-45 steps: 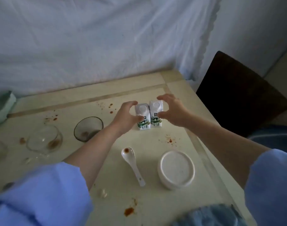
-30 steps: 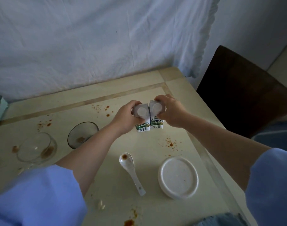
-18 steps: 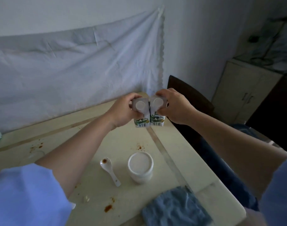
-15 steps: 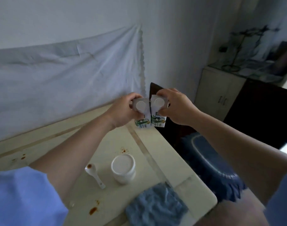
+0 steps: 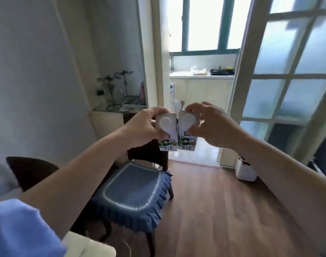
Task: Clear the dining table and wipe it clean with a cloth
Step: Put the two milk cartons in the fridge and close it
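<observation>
Below my arms ran a brown wooden floor [image 5: 214,210]. A dark chair [image 5: 132,193] with a frilled blue cushion stood on it, and a white bag [image 5: 244,171] sat near the doorway. One pale table corner [image 5: 91,248] showed at the bottom edge.

bright window [image 5: 203,23] glare, soft blurred edges

I'm wearing a light blue short-sleeved top, its loose sleeve [image 5: 19,230] bunched at my left upper arm, both forearms bare to my left hand [image 5: 140,127] and right hand [image 5: 212,127], with no watch, rings or gloves on.
</observation>
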`<state>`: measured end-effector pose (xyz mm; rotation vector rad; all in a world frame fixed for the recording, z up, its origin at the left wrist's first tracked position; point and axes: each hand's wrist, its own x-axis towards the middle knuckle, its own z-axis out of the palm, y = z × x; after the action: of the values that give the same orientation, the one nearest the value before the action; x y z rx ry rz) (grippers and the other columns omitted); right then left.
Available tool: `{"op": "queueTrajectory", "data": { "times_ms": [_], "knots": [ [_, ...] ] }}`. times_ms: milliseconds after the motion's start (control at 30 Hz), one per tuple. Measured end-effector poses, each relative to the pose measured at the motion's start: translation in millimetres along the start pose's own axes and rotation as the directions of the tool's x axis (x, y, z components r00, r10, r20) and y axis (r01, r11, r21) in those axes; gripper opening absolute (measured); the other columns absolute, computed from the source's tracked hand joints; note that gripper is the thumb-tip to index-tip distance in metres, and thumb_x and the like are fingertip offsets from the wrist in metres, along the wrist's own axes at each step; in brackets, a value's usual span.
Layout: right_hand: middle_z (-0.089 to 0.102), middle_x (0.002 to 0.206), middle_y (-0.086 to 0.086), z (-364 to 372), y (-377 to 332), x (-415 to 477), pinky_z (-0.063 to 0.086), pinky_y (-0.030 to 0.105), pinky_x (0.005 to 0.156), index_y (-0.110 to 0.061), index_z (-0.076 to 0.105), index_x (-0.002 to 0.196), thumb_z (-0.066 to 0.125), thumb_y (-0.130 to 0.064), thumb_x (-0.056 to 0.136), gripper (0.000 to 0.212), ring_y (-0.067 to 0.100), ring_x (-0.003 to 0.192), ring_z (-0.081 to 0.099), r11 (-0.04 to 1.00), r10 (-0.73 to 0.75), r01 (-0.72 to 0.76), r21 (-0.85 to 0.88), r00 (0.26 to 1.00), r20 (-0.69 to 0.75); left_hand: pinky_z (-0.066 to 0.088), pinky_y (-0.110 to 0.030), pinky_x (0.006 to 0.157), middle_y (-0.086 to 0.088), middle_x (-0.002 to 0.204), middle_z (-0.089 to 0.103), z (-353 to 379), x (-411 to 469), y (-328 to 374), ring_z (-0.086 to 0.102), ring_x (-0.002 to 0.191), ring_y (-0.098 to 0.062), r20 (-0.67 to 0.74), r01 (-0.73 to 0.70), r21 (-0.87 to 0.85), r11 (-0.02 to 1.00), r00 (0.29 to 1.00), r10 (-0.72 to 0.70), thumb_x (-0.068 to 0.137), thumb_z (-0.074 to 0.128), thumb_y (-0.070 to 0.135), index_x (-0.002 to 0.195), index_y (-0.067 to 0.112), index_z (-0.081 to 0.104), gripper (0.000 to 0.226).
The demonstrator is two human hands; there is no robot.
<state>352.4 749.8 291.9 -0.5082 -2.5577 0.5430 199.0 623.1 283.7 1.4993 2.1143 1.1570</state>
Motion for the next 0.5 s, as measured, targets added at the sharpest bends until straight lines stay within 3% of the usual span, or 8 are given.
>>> {"op": "queueTrajectory", "data": {
  "times_ms": [67, 200, 267, 300, 400, 500],
  "knots": [
    [0.053, 0.119, 0.007, -19, 30, -6, 0.045, 0.028, 0.084, -0.016, 0.054, 0.129, 0.070, -0.010, 0.078, 0.054, 0.022, 0.100, 0.054, 0.997, 0.082, -0.083, -0.013, 0.995, -0.050, 0.053, -0.014, 0.072, -0.003, 0.107, 0.064, 27, 33, 15, 0.065, 0.091, -0.017, 0.073, -0.058, -0.017, 0.998, 0.996, 0.059, 0.069, 0.077, 0.002, 0.121, 0.019, 0.053, 0.060],
    [0.053, 0.113, 0.002, -56, 97, -19, 0.037, 0.018, 0.076, -0.017, 0.052, 0.129, 0.067, -0.017, 0.081, 0.051, 0.017, 0.103, 0.051, 0.964, 0.253, -0.262, -0.046, 0.957, -0.144, 0.051, -0.010, 0.060, -0.005, 0.104, 0.058, 93, 111, 41, 0.059, 0.082, -0.017, 0.219, -0.176, -0.102, 0.979, 0.956, 0.195, 0.070, 0.072, -0.010, 0.123, 0.009, 0.052, 0.059],
    [0.055, 0.117, 0.003, -73, 130, -21, 0.039, 0.019, 0.079, -0.017, 0.054, 0.128, 0.069, -0.018, 0.080, 0.051, 0.018, 0.106, 0.052, 0.940, 0.313, -0.334, -0.073, 0.927, -0.205, 0.053, -0.010, 0.060, -0.003, 0.101, 0.057, 124, 153, 52, 0.058, 0.084, -0.017, 0.287, -0.242, -0.131, 0.961, 0.919, 0.270, 0.069, 0.071, -0.013, 0.122, 0.008, 0.051, 0.061],
    [0.056, 0.119, 0.005, -80, 144, -22, 0.041, 0.022, 0.085, -0.017, 0.054, 0.127, 0.070, -0.018, 0.079, 0.050, 0.019, 0.108, 0.052, 0.921, 0.359, -0.384, -0.073, 0.904, -0.232, 0.056, -0.015, 0.066, -0.004, 0.102, 0.058, 139, 174, 58, 0.060, 0.088, -0.020, 0.315, -0.284, -0.140, 0.948, 0.895, 0.315, 0.067, 0.073, -0.011, 0.121, 0.009, 0.052, 0.061],
    [0.056, 0.121, 0.005, -105, 186, -17, 0.043, 0.025, 0.088, -0.016, 0.054, 0.128, 0.071, -0.016, 0.079, 0.052, 0.020, 0.109, 0.054, 0.855, 0.457, -0.510, -0.094, 0.826, -0.329, 0.056, -0.047, 0.084, -0.009, 0.110, 0.062, 181, 238, 79, 0.061, 0.101, -0.033, 0.374, -0.413, -0.142, 0.900, 0.819, 0.435, 0.064, 0.078, -0.003, 0.117, 0.016, 0.056, 0.060],
    [0.055, 0.119, 0.004, -122, 218, -12, 0.043, 0.024, 0.084, -0.018, 0.054, 0.126, 0.072, -0.017, 0.079, 0.050, 0.018, 0.104, 0.054, 0.779, 0.538, -0.620, -0.096, 0.739, -0.405, 0.056, -0.047, 0.083, -0.012, 0.113, 0.062, 219, 290, 98, 0.061, 0.101, -0.034, 0.434, -0.477, -0.193, 0.857, 0.742, 0.511, 0.065, 0.078, -0.001, 0.119, 0.019, 0.055, 0.062]
  ]
}}
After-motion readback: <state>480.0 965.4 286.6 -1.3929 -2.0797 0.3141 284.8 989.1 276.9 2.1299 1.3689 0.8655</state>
